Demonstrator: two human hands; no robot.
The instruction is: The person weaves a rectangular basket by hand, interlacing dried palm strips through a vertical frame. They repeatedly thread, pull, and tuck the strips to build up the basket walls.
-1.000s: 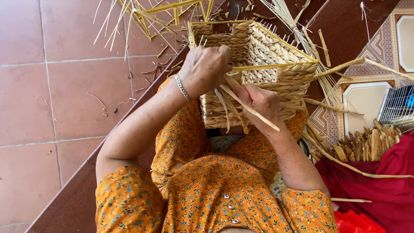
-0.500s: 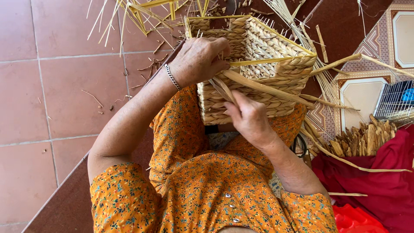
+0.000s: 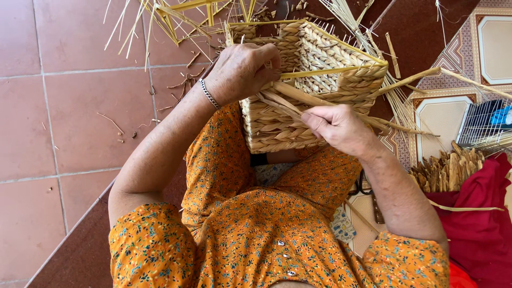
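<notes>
A rectangular woven basket (image 3: pixel 314 90), unfinished, is propped on the lap against the knees, its open mouth turned away from the wearer. Its walls are plaited from thick, pale straw-coloured fibre in braided rows; a yellow frame rod is seen along the rim, and thin upright stakes project from the top edge. The left hand (image 3: pixel 242 69), a silver bracelet (image 3: pixel 209 94) at its wrist, is closed over the near upper corner of the basket, fingers curled onto the weave. The right hand (image 3: pixel 338 128) is pinched shut on a flat tan weaving strand (image 3: pixel 298 96), which runs from the fingers up and across the basket's side toward the left hand. Loose straw stalks (image 3: pixel 160 21) are scattered on the reddish tiled floor (image 3: pixel 69 117) beyond the basket. A bundle of dried fibre pieces (image 3: pixel 445 170) lies to the right, beside red cloth (image 3: pixel 480 213). A white wire rack (image 3: pixel 482 125) stands at the right edge. No packages, labels or signs are discernible.
</notes>
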